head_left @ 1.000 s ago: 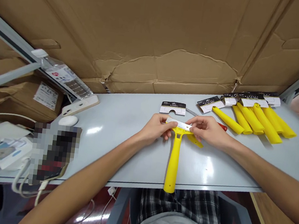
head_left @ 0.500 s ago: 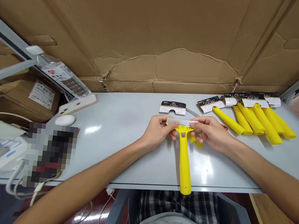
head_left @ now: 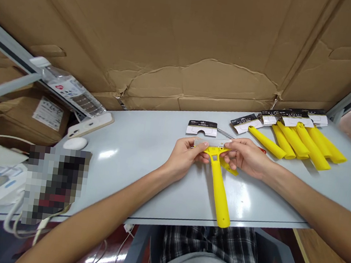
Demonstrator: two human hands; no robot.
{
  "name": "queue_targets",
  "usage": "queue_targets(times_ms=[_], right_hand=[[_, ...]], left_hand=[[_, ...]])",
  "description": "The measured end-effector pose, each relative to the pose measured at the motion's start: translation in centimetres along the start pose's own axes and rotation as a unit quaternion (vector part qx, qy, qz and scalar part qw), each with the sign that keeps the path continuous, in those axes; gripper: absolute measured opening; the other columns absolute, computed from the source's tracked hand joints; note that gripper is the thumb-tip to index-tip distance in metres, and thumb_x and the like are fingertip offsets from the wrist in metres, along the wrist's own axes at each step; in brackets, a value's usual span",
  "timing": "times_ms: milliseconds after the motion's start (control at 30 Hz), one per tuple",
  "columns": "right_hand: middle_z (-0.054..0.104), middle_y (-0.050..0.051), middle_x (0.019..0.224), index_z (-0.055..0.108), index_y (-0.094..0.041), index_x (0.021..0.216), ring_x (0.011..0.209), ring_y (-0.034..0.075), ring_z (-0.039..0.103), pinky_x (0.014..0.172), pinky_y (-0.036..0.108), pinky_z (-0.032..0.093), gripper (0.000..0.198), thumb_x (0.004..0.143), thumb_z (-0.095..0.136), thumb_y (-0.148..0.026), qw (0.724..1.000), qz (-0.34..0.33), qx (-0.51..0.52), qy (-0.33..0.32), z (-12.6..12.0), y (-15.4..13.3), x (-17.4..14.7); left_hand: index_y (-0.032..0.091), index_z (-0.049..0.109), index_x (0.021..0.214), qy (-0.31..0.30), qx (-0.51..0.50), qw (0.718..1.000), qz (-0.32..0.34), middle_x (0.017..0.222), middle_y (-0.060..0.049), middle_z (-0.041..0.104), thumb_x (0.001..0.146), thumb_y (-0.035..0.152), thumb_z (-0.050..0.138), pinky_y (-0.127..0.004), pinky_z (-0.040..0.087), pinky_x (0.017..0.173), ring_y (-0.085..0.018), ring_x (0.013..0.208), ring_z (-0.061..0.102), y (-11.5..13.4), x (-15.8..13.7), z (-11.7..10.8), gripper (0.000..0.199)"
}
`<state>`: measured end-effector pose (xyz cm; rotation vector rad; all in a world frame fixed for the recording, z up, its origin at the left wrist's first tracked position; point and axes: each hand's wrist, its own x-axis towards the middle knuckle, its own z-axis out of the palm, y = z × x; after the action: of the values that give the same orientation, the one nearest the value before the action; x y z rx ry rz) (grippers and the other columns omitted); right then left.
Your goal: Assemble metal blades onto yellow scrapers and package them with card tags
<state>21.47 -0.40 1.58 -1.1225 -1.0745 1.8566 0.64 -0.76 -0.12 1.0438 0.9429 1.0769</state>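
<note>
A yellow-handled scraper (head_left: pixel 219 188) is held between both hands, its handle pointing toward me over the table's front edge. Its flat metal blade (head_left: pixel 212 142) lies across the head. My left hand (head_left: pixel 184 156) pinches the left end, thumb on top at the blade. The other end is gripped by my right hand (head_left: pixel 244 157), thumb and forefinger at the blade. Under the right hand shows part of another yellow piece (head_left: pixel 229 168), mostly covered. Just beyond the hands lie a black-and-white header card (head_left: pixel 202 128) and a screwdriver with a thin metal shaft (head_left: pixel 225 133), its red handle partly hidden.
Several yellow scrapers (head_left: pixel 313 145) with header cards lie at the right back. On the left are a plastic bottle (head_left: pixel 72 89), a power strip (head_left: pixel 90 124), a white mouse (head_left: pixel 75 143) and cables. Cardboard (head_left: pixel 192 44) walls off the grey table's (head_left: pixel 126 168) back.
The scraper has turned slightly, its handle end swinging a little to the right. Both hands keep their grip at the head. The whole view has shifted slightly.
</note>
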Motion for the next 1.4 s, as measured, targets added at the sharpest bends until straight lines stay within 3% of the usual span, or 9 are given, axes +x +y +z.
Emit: queue_targets(times_ms=[300,433,500,600,700,800,1000,1267,1400], right_hand=[[0.062,0.004,0.068,0.061,-0.011,0.083,0.048,0.005,0.051,0.040,0.018,0.038,0.033,0.068,0.080,-0.033,0.997,-0.031,-0.027,0.062,-0.9,-0.4,0.3],[0.063,0.005,0.070,0.060,-0.011,0.084,0.049,0.005,0.051,0.042,0.018,0.039,0.030,0.069,0.078,-0.029,0.993,-0.063,-0.020,0.100,-2.3,-1.4,0.8],[0.064,0.006,0.071,0.058,-0.011,0.081,0.050,0.006,0.052,0.042,0.018,0.039,0.029,0.069,0.078,-0.029,0.990,-0.074,-0.013,0.116,-3.0,-1.6,1.2],[0.064,0.006,0.072,0.057,-0.011,0.080,0.051,0.005,0.052,0.043,0.018,0.039,0.031,0.069,0.078,-0.030,0.989,-0.087,-0.006,0.120,-3.4,-1.5,1.5],[0.063,0.005,0.072,0.056,-0.011,0.081,0.051,0.005,0.051,0.044,0.018,0.039,0.035,0.067,0.081,-0.032,0.990,-0.085,0.001,0.112,-3.2,-1.3,1.5],[0.062,0.003,0.071,0.056,-0.011,0.082,0.052,0.004,0.051,0.044,0.017,0.038,0.041,0.064,0.085,-0.033,0.992,-0.076,0.002,0.096,-3.0,-1.2,1.3],[0.063,0.005,0.070,0.056,-0.011,0.084,0.053,0.002,0.049,0.046,0.016,0.037,0.042,0.070,0.085,-0.038,0.993,-0.088,-0.012,0.075,-2.9,-0.9,1.2],[0.058,0.002,0.068,0.058,-0.011,0.087,0.052,0.004,0.049,0.045,0.018,0.038,0.047,0.065,0.088,-0.040,0.994,-0.061,-0.011,0.087,-3.2,-0.7,1.2],[0.057,0.002,0.068,0.057,-0.012,0.086,0.054,0.005,0.051,0.047,0.018,0.041,0.049,0.063,0.089,-0.041,0.994,-0.051,-0.021,0.092,-3.5,-0.6,1.3]], left_hand=[[0.011,0.073,0.095,-0.043,-0.081,0.993,-0.078,0.087,-0.010,0.074,0.089,0.047,0.070,-0.026,0.056,0.051,-0.012,0.055,0.063,0.2,0.9,-0.5,0.036],[0.013,0.073,0.094,-0.029,0.104,0.994,0.019,0.084,-0.010,0.073,0.092,0.035,0.059,-0.035,0.060,0.063,-0.018,0.065,0.068,-0.4,1.0,-1.0,0.026],[0.015,0.074,0.101,-0.063,0.282,0.944,0.160,0.093,-0.010,0.076,0.088,0.020,0.061,-0.041,0.062,0.081,-0.021,0.081,0.072,-0.8,0.5,-0.9,0.019],[0.016,0.070,0.120,-0.183,0.426,0.821,0.334,0.120,-0.013,0.075,0.091,0.010,0.054,-0.048,0.054,0.104,-0.026,0.116,0.067,-1.6,-0.5,-0.3,0.034],[0.013,0.066,0.126,-0.265,0.501,0.729,0.384,0.133,-0.017,0.070,0.100,0.013,0.048,-0.048,0.048,0.112,-0.028,0.132,0.059,-2.0,-1.2,0.2,0.031],[0.016,0.068,0.116,-0.274,0.560,0.687,0.374,0.120,-0.014,0.073,0.105,0.017,0.045,-0.044,0.050,0.102,-0.026,0.120,0.065,-2.0,-1.4,0.3,0.025],[0.017,0.068,0.111,-0.270,0.567,0.670,0.397,0.102,-0.009,0.076,0.103,0.011,0.046,-0.037,0.047,0.086,-0.023,0.101,0.063,-1.6,-1.4,-0.2,0.023],[0.017,0.066,0.124,-0.272,0.614,0.605,0.428,0.096,-0.010,0.072,0.108,0.014,0.034,-0.035,0.048,0.079,-0.023,0.089,0.062,0.1,-1.2,-0.6,0.036],[0.020,0.064,0.136,-0.255,0.588,0.660,0.391,0.098,-0.011,0.071,0.107,0.016,0.039,-0.038,0.051,0.083,-0.025,0.092,0.063,1.1,-0.6,-1.7,0.039]])
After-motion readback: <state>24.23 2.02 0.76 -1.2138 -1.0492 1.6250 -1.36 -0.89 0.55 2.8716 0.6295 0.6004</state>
